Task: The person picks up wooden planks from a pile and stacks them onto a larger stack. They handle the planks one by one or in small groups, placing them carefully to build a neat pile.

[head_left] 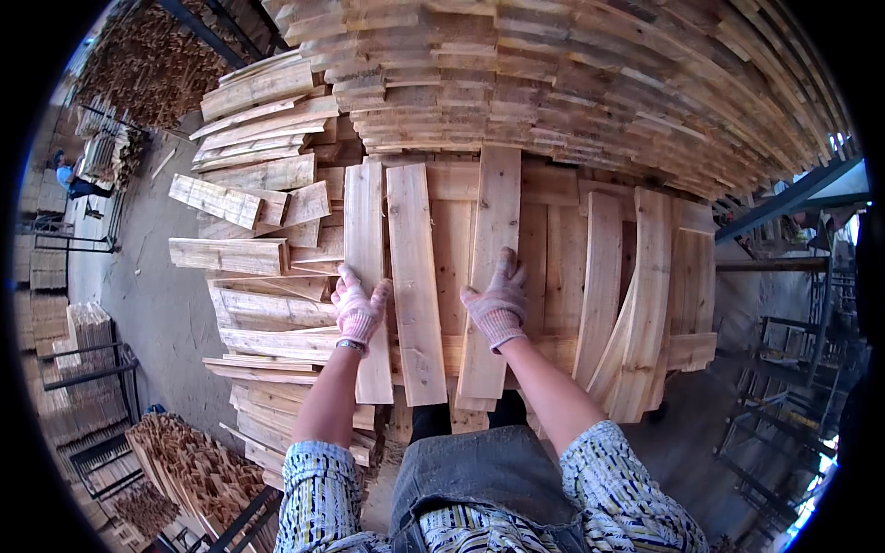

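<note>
My left hand (359, 306), in a pinkish knit glove, spans a pale wooden board (364, 212), with the thumb at its right edge and the fingers at its left. My right hand (499, 302), gloved alike, grips a longer board (499, 198) across its width in the same way. Between the two lies another loose plank (417, 276), slightly tilted and touched by neither hand. All three boards point away from me and rest on a layer of crosswise planks (452, 240). The undersides of the held boards are hidden.
A high stack of boards (553, 92) rises at the far side. Uneven planks (267, 309) jut out on the left, and several boards (641, 304) lean at the right. A metal frame (793, 198) stands farther right. Beyond the grey floor (157, 267), a person (74, 177) is at far left.
</note>
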Demonstrator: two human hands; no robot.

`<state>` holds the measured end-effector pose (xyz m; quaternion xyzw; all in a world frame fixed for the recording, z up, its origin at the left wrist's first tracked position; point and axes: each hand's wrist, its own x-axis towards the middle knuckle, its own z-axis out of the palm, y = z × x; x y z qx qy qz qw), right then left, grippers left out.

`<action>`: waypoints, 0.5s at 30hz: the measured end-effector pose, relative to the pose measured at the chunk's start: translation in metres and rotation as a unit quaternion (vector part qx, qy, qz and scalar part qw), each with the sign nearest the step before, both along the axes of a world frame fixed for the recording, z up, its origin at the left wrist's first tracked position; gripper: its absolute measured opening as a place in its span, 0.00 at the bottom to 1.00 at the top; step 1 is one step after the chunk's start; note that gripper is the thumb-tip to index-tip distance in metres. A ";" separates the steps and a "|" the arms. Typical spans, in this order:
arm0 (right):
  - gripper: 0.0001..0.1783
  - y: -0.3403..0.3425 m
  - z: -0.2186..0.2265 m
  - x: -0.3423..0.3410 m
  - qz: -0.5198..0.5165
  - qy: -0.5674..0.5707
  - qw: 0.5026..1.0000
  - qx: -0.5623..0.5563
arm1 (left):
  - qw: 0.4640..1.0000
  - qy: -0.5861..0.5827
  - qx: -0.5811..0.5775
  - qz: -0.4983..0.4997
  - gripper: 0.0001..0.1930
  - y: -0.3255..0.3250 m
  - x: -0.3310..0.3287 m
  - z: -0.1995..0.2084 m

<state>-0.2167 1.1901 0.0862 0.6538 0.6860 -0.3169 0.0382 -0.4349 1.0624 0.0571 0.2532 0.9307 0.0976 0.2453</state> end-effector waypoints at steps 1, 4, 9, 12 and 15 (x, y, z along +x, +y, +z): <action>0.64 -0.006 0.002 -0.001 -0.001 0.010 1.000 -0.014 | 0.999 0.015 0.029 0.009 0.54 -0.010 -0.001 -0.015; 0.61 -0.040 -0.003 -0.037 0.038 -0.027 0.997 0.055 | 1.000 0.025 0.004 0.002 0.51 0.024 0.013 -0.007; 0.57 -0.038 -0.001 -0.055 0.064 0.001 0.994 0.086 | 0.985 -0.103 0.134 0.031 0.46 0.007 -0.009 -0.021; 0.50 -0.023 -0.024 0.013 0.076 0.145 0.972 0.171 | 0.945 -0.189 0.248 0.095 0.42 0.006 -0.032 -0.048; 0.44 -0.003 -0.024 0.052 0.040 -0.060 0.985 0.159 | 0.959 -0.182 0.196 0.092 0.42 0.019 -0.022 -0.010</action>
